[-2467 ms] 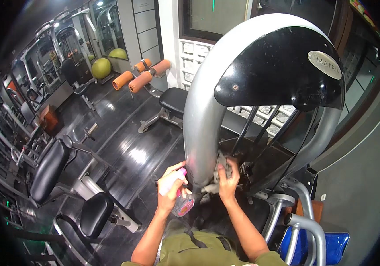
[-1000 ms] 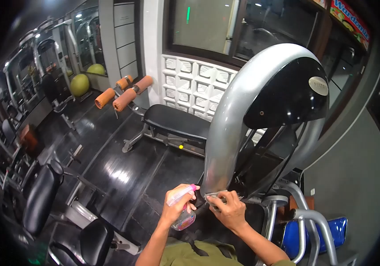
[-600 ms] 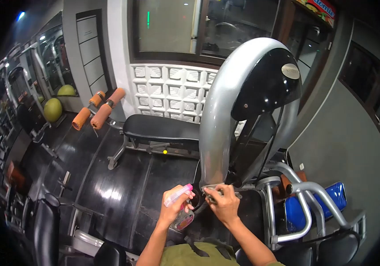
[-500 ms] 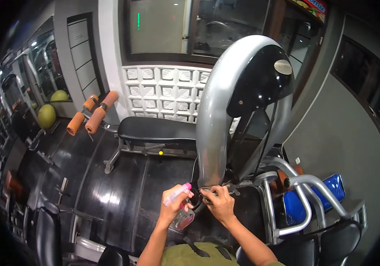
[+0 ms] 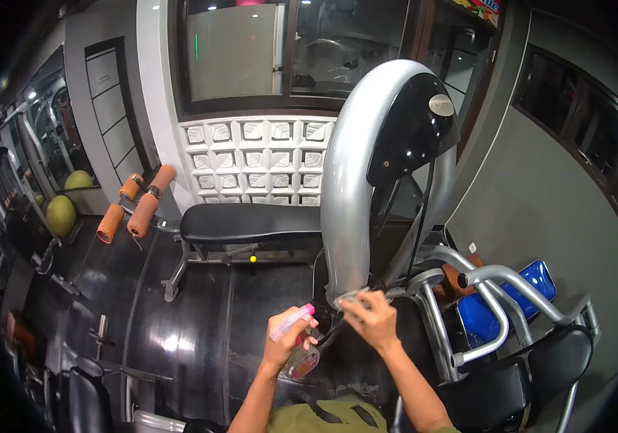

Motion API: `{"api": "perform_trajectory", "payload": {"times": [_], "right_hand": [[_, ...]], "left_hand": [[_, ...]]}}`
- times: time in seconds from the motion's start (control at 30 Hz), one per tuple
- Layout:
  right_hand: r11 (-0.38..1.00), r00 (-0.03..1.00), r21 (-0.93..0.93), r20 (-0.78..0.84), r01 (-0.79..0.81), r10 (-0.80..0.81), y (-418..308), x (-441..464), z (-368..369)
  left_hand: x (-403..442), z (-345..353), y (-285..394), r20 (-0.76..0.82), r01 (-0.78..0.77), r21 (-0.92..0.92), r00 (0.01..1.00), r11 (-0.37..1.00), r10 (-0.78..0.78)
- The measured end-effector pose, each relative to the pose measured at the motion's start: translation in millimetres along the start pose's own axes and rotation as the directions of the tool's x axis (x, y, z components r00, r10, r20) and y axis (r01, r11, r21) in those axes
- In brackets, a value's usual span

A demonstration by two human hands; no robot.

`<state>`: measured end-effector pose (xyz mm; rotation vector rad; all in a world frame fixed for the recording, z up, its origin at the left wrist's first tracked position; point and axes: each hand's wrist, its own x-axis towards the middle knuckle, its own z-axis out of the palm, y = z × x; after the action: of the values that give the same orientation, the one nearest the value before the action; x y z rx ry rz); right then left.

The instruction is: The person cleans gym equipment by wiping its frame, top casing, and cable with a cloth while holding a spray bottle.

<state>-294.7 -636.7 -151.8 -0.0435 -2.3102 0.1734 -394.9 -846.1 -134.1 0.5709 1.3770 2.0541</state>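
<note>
My left hand (image 5: 285,340) is closed around a clear spray bottle (image 5: 303,362) with a pink and white trigger head, its nozzle end pointing up and to the right. A greyish cloth (image 5: 353,297) is bunched under the fingers of my right hand (image 5: 371,319), which presses it against the lower end of a silver curved column. This column (image 5: 345,180) belongs to a weight machine with a black cover (image 5: 413,137) and an oval badge. Part of the cloth is hidden by my fingers.
Behind the column lies a black padded bench (image 5: 251,221) with orange foam rollers (image 5: 143,215) at its left end. Silver bars (image 5: 493,289) and a blue pad (image 5: 478,317) are on the right. Black seat pads (image 5: 486,393) stand close to my right arm. A green ball (image 5: 61,215) rests far left.
My right hand and the cloth have moved slightly up and to the right along the column's base. The left hand still holds the spray bottle. The view has shifted a little.
</note>
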Motion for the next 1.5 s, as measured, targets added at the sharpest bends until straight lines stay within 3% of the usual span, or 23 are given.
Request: {"api": "perform_trajectory", "payload": {"times": [0.1,0.2,0.3,0.43,0.6,0.73,0.83,0.93,1.07,1.17,1.33,1.5], "right_hand": [[0.999,0.999,0.017,0.015,-0.05,0.05,1,-5,9],[0.998,0.973,0.04,-0.227,-0.04,0.048,-2,45,-7],[0.988,0.935,0.116,-0.328,-0.104,0.136,-5,94,-26],[0.967,0.943,0.236,-0.291,-0.093,0.162,5,72,-14],[0.94,0.977,0.31,-0.109,-0.144,0.186,18,30,-11],[0.928,0.937,0.352,-0.27,-0.118,0.221,30,84,-22],[0.809,0.924,0.565,-0.2,-0.163,0.326,37,106,-23],[0.837,0.923,0.537,-0.26,-0.107,0.285,48,78,-5],[0.787,0.948,0.607,-0.172,-0.113,0.269,61,38,5],[0.818,0.966,0.572,-0.171,-0.063,0.194,71,68,-6],[0.668,0.943,0.726,-0.085,-0.163,0.323,75,106,-6],[0.648,0.958,0.746,-0.05,-0.152,0.282,96,70,11]], "left_hand": [[2,-3,1,0.004,0.008,0.011,1.0,1.0,-0.008],[2,-1,8,-0.002,0.016,0.024,1.0,1.0,-0.016],[7,2,6,0.015,0.023,0.017,1.0,1.0,-0.023],[14,9,6,0.028,0.023,0.003,0.999,1.0,-0.023],[26,22,8,0.016,0.009,-0.026,1.0,1.0,-0.008],[37,38,10,-0.005,-0.053,-0.05,0.999,0.997,0.052],[42,47,13,-0.026,-0.113,-0.049,0.993,0.992,0.112],[48,55,13,-0.046,-0.155,-0.008,0.987,0.988,0.155],[48,70,22,-0.088,-0.145,0.039,0.985,0.989,0.147],[53,76,17,-0.11,-0.18,0.099,0.976,0.979,0.19],[57,86,20,-0.117,-0.265,0.066,0.955,0.962,0.272],[63,93,19,-0.166,-0.306,0.112,0.932,0.946,0.321]]}}
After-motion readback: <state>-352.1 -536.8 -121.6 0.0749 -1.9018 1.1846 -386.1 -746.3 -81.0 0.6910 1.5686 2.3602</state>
